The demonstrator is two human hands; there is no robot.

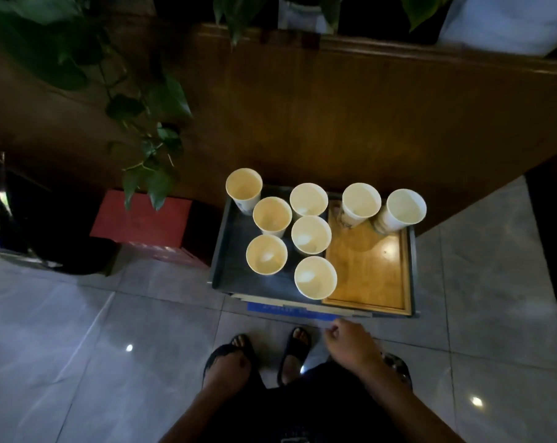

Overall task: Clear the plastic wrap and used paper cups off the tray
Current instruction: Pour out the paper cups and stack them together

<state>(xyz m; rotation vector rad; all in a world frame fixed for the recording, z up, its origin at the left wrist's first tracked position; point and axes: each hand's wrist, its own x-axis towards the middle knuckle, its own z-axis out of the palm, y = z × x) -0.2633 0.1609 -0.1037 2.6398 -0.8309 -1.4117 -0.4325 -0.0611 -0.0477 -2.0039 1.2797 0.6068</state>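
Several empty paper cups stand upright on a low dark tray (223, 251) on the floor, among them a front cup (315, 277) and a back-left cup (243, 188). Two more cups (361, 201) (405, 207) stand at the back of a wooden tray (374, 279) set into the right half. I cannot make out any plastic wrap. My right hand (350, 343) hovers just in front of the tray's near edge, fingers curled, with nothing visible in it. My left hand (227, 367) hangs lower to the left as a loose fist above my foot.
A wooden cabinet panel (334, 123) rises right behind the tray. A red box (143, 219) sits to its left, with a dark bin (31, 212) beyond and trailing plant leaves (149, 148) above. My sandalled feet (297, 343) stand on grey floor tiles (95, 346).
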